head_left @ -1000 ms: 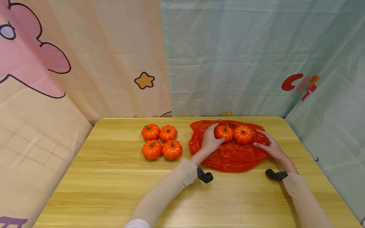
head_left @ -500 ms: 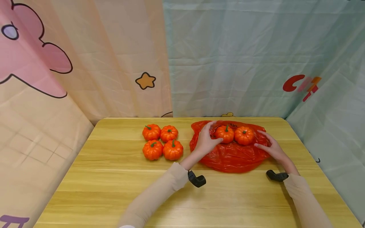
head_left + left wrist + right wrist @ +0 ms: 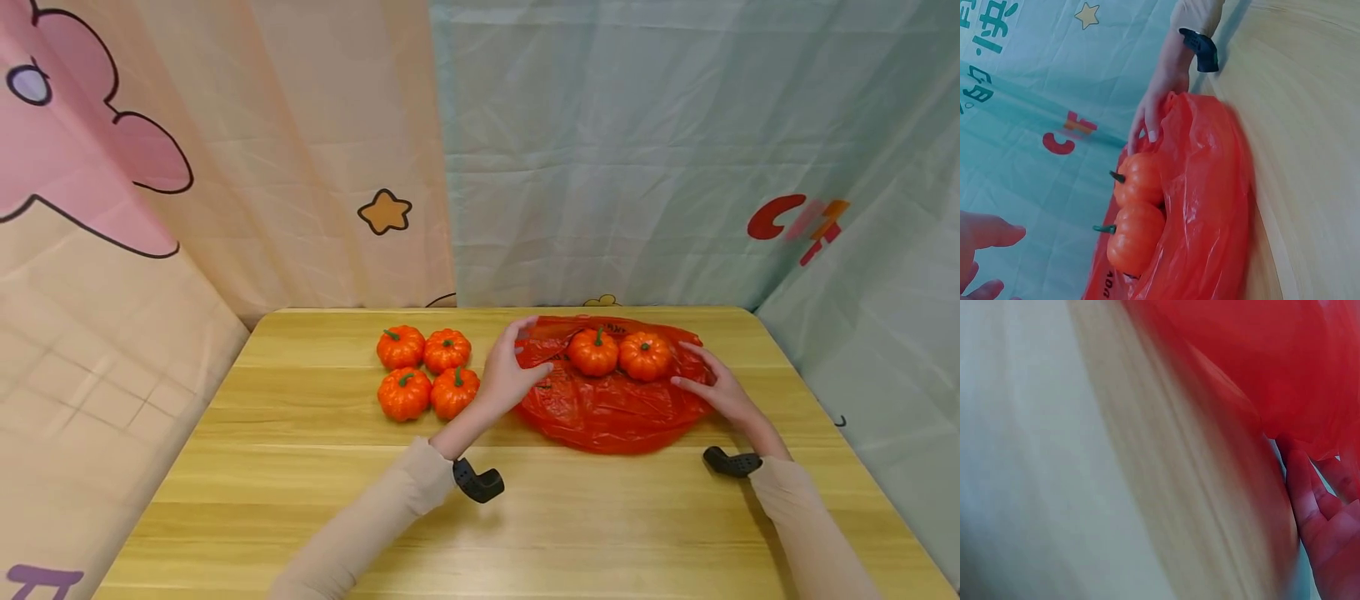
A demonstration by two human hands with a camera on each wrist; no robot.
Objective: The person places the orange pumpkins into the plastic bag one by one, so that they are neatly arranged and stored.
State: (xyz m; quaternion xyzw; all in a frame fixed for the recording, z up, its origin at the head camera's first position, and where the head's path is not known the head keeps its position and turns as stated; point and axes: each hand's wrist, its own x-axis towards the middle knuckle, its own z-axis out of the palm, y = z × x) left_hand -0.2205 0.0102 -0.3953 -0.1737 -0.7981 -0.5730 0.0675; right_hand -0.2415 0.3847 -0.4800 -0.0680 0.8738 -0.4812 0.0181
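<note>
Right-wrist view of red bag (image 3: 1260, 369) blurred

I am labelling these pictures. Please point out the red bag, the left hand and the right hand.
red bag (image 3: 607, 417), head view, bare front part.
left hand (image 3: 504, 379), head view, back of hand.
right hand (image 3: 720, 392), head view, back of hand.

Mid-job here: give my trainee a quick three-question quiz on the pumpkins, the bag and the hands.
1. How many toy pumpkins lie on the red plastic bag?
2. True or false: the right hand rests on the bag's right edge.
3. The left hand is: A) between the bag and the four loose pumpkins; B) flat on the wooden table near the front edge; C) gripping a pumpkin on the bag.

Key: 1. Two. 2. True. 3. A.
</note>
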